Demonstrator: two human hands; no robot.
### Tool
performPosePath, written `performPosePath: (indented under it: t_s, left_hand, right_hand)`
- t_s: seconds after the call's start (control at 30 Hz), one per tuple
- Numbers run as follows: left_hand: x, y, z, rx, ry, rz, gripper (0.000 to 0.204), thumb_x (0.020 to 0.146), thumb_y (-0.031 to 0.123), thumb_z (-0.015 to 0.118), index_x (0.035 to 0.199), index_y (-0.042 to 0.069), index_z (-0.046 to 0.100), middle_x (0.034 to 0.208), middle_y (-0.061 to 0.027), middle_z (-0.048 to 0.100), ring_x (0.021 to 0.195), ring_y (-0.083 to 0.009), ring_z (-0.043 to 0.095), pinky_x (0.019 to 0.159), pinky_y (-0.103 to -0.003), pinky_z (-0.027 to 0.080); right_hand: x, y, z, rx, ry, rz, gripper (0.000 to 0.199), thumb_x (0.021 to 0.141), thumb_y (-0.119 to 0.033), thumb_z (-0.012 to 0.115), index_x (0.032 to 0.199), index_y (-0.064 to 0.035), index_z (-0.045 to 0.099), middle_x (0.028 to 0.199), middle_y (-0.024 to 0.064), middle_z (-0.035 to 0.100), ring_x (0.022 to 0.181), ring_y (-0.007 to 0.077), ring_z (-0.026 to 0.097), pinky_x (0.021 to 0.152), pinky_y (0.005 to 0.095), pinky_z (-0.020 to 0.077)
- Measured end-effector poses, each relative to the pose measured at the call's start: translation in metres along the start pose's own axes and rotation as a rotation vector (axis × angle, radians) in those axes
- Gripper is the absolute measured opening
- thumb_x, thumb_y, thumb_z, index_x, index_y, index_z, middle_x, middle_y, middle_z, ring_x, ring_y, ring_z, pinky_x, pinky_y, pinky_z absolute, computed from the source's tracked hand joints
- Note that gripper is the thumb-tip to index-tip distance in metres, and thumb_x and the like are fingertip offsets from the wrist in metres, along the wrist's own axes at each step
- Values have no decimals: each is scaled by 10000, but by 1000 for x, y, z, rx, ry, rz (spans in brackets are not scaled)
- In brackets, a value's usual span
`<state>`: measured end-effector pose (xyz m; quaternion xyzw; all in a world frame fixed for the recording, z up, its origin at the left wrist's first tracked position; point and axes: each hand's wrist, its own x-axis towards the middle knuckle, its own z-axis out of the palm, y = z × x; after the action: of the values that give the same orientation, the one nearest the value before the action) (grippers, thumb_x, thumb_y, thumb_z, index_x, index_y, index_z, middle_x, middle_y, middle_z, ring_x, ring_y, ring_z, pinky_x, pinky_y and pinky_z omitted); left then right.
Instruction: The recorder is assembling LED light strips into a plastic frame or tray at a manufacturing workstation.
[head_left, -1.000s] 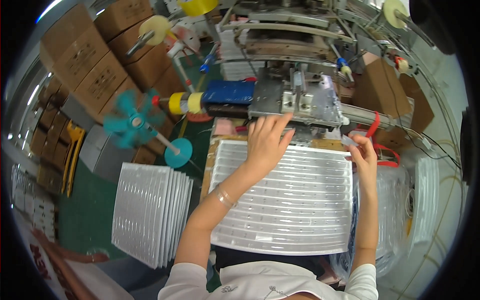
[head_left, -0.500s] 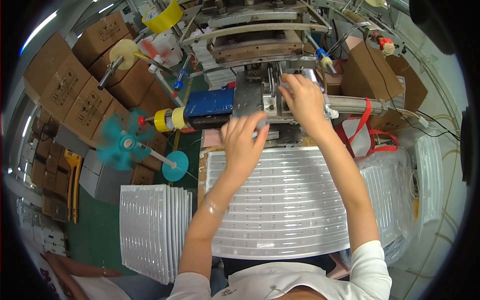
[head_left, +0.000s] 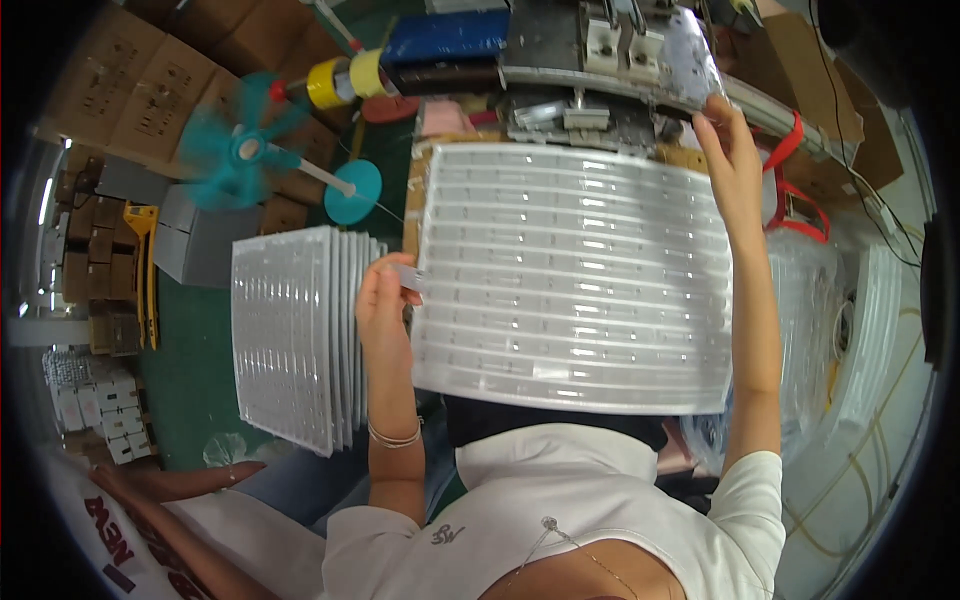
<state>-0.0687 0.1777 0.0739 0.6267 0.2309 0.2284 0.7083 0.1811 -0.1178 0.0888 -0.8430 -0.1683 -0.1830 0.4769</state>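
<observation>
The left hand is closed in a pinch on a small pale strip, held against the nine o'clock edge of the ribbed plastic tray that lies across the lap. The right hand is raised at one o'clock, its fingers loosely curled around a thin clear plastic piece that is held up against the grey machine; how tightly that piece is gripped cannot be told.

The tray fills the middle of the view, its long grooves running from nine to three o'clock. For the step in hand to go well, the strip is best kept flat and lined up with one groove before being let go, and the tray is best kept level on the lap so that nothing slides.

At nine o'clock of the tray a stack of like trays stands on edge on the green floor. Beyond it, at ten o'clock, a teal fan is seen, with cardboard boxes behind it. A yellow tape roll lies at eleven o'clock, and a red strap at two o'clock.
</observation>
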Motion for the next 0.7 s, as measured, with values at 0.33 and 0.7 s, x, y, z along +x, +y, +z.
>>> performPosePath:
  t_s: [0.33, 0.7]
  left_hand:
    - [-18, -24, 8, -879, -325, -569, 317, 962, 249, 396, 1162, 33, 512, 1023, -131, 618, 899, -213, 623, 713, -330, 513]
    - [-25, -25, 28, -616, -293, -404, 193, 843, 96, 431, 997, 41, 536, 962, -113, 594, 869, -204, 587, 746, -351, 509]
  right_hand:
    - [-186, -64, -14, 6, -899, -342, 265, 787, -64, 603, 1050, -89, 622, 842, 54, 581, 714, 229, 593, 600, 320, 494]
    - [-168, -64, -19, 98, -1108, -259, 211, 743, -74, 618, 950, -86, 581, 966, 107, 541, 847, 280, 594, 670, 355, 517]
